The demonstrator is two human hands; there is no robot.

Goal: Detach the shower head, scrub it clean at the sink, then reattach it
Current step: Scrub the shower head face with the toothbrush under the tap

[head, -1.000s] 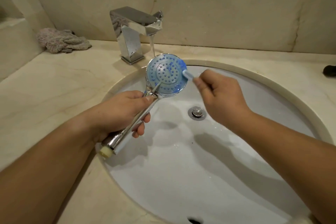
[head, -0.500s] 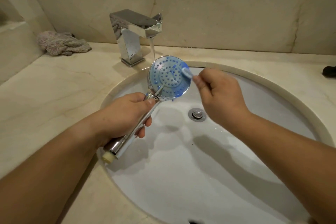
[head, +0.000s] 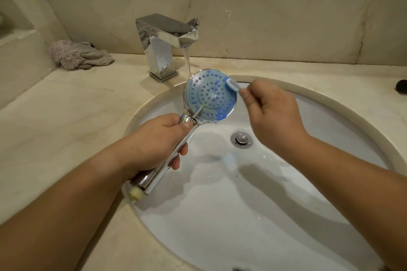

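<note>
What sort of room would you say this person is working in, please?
Most likely a bathroom: a white oval sink set under a marble counter, a chrome faucet running water, and a shower head being scrubbed over the basin.

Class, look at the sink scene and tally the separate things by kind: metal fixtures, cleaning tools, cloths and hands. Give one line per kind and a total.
Metal fixtures: 3, the tap, the shower head, the drain plug
Cleaning tools: 1, the toothbrush
Cloths: 1, the crumpled cloth
Hands: 2, left hand, right hand
Total: 7
</note>
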